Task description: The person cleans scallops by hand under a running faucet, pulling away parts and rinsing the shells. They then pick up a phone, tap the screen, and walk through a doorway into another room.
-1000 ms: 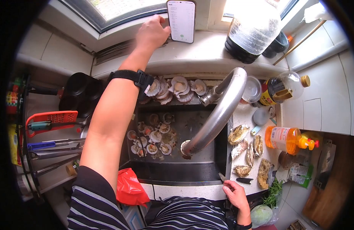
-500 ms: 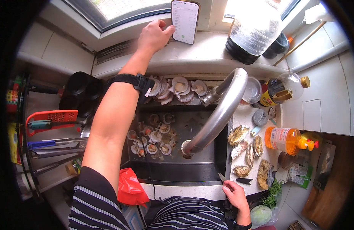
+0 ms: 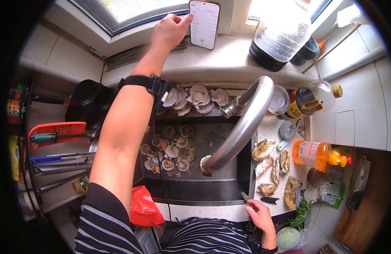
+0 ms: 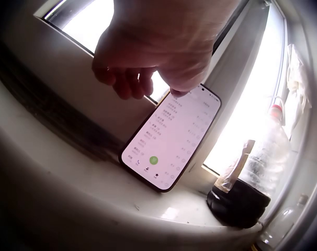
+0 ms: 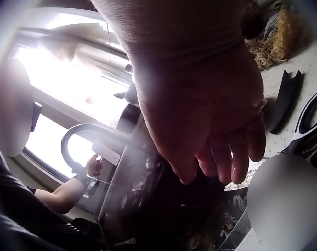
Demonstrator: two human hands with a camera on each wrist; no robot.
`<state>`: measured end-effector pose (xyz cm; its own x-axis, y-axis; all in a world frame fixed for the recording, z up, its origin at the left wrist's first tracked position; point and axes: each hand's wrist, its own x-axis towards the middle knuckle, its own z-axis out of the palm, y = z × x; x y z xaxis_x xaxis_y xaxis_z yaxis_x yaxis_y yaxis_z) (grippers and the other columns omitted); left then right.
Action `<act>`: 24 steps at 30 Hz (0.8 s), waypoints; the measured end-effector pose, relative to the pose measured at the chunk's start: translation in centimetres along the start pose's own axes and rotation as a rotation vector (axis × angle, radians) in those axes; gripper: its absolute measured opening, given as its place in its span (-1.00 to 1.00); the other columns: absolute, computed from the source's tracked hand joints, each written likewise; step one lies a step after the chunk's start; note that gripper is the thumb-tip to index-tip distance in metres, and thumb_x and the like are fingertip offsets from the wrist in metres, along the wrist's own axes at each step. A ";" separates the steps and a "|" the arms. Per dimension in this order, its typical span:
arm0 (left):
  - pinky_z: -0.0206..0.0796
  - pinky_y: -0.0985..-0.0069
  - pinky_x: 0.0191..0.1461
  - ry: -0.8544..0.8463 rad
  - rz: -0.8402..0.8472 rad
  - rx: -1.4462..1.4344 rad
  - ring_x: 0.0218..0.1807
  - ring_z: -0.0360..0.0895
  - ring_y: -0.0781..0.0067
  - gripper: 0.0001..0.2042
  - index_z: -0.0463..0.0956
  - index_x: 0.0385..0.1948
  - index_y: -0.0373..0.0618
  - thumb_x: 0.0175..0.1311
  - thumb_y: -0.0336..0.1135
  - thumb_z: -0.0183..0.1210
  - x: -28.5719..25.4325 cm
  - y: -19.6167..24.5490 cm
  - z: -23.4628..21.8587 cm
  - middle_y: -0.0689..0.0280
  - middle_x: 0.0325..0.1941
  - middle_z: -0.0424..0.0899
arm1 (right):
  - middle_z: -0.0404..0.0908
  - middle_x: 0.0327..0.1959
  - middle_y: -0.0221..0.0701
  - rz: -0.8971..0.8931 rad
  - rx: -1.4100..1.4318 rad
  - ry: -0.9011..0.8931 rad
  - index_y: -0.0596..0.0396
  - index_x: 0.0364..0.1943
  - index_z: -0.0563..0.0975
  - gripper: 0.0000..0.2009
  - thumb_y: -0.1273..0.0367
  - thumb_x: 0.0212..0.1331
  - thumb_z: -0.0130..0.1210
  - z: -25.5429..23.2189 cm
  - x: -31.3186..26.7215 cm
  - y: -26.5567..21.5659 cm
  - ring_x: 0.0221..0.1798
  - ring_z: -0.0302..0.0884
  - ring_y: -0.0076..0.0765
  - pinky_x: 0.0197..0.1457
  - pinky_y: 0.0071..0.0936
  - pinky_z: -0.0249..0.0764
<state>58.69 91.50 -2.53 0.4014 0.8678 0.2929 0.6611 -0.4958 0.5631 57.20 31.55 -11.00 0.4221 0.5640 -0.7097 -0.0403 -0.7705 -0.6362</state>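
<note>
My left hand [image 3: 170, 31] is at the left edge of a smartphone [image 3: 204, 25] that leans upright on the windowsill. Its thumb [image 4: 185, 90] overlaps the upper left of the lit screen, which shows a list and a green round button; the other fingers curl loosely beside the phone. My right hand [image 3: 261, 216] lies at the counter's front edge by the sink corner, fingers loosely bent. A pointed metal blade [image 3: 245, 195] sticks out past its fingertips. In the right wrist view, scissors handles [image 5: 301, 130] show beside that hand, near a black plastic piece [image 5: 287, 102].
Opened scallops [image 3: 170, 154] lie in the dark sink [image 3: 195, 194], more scallop shells [image 3: 198, 94] behind it. A curved faucet [image 3: 242, 131] arches over. Oysters [image 3: 263, 149], an orange soap bottle [image 3: 312, 153] and a sauce bottle [image 3: 305, 99] stand right; a red bag [image 3: 145, 207] hangs in front.
My left hand has moved up along the phone's left edge, its thumb from the screen's middle to near its top. The list on the screen looks different from a second ago. My right hand stays put.
</note>
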 end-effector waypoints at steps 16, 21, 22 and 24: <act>0.35 0.32 0.06 -0.063 -0.010 0.049 -0.03 0.57 0.19 -0.37 0.59 -0.17 -0.15 0.15 0.33 -0.02 0.1 0.3 0.1 0.13 -0.18 0.67 | 0.66 -0.26 -0.28 -0.003 0.023 0.016 0.21 -0.07 0.54 -0.68 0.34 0.11 0.21 0.0 0.0 0.1 -0.28 0.60 -0.48 -0.17 -0.55 0.50; 0.35 0.32 0.06 -0.068 -0.018 0.072 -0.03 0.57 0.18 -0.37 0.59 -0.16 -0.14 0.15 0.33 -0.02 0.2 0.4 0.2 0.13 -0.18 0.67 | 0.66 -0.27 -0.28 -0.014 0.038 0.020 0.21 -0.07 0.54 -0.68 0.34 0.11 0.22 0.1 0.0 0.8 -0.29 0.59 -0.48 -0.18 -0.55 0.50; 0.35 0.33 0.06 -0.068 -0.025 0.070 -0.03 0.57 0.18 -0.37 0.59 -0.15 -0.14 0.15 0.32 -0.02 0.2 0.5 0.1 0.13 -0.18 0.67 | 0.66 -0.27 -0.28 -0.016 0.040 0.020 0.21 -0.08 0.54 -0.68 0.34 0.11 0.22 0.1 0.1 0.8 -0.29 0.59 -0.48 -0.19 -0.55 0.50; 0.35 0.33 0.07 -0.068 -0.037 0.066 -0.02 0.57 0.19 -0.37 0.59 -0.14 -0.14 0.15 0.31 -0.02 0.3 0.7 0.1 0.12 -0.17 0.67 | 0.66 -0.28 -0.29 -0.021 0.023 0.025 0.21 -0.08 0.54 -0.68 0.34 0.11 0.22 0.1 0.1 0.5 -0.30 0.59 -0.49 -0.19 -0.55 0.50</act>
<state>59.32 91.37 -2.07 0.4165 0.8826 0.2179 0.7156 -0.4661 0.5203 57.13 31.21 -11.44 0.4457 0.5723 -0.6883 -0.0520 -0.7511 -0.6582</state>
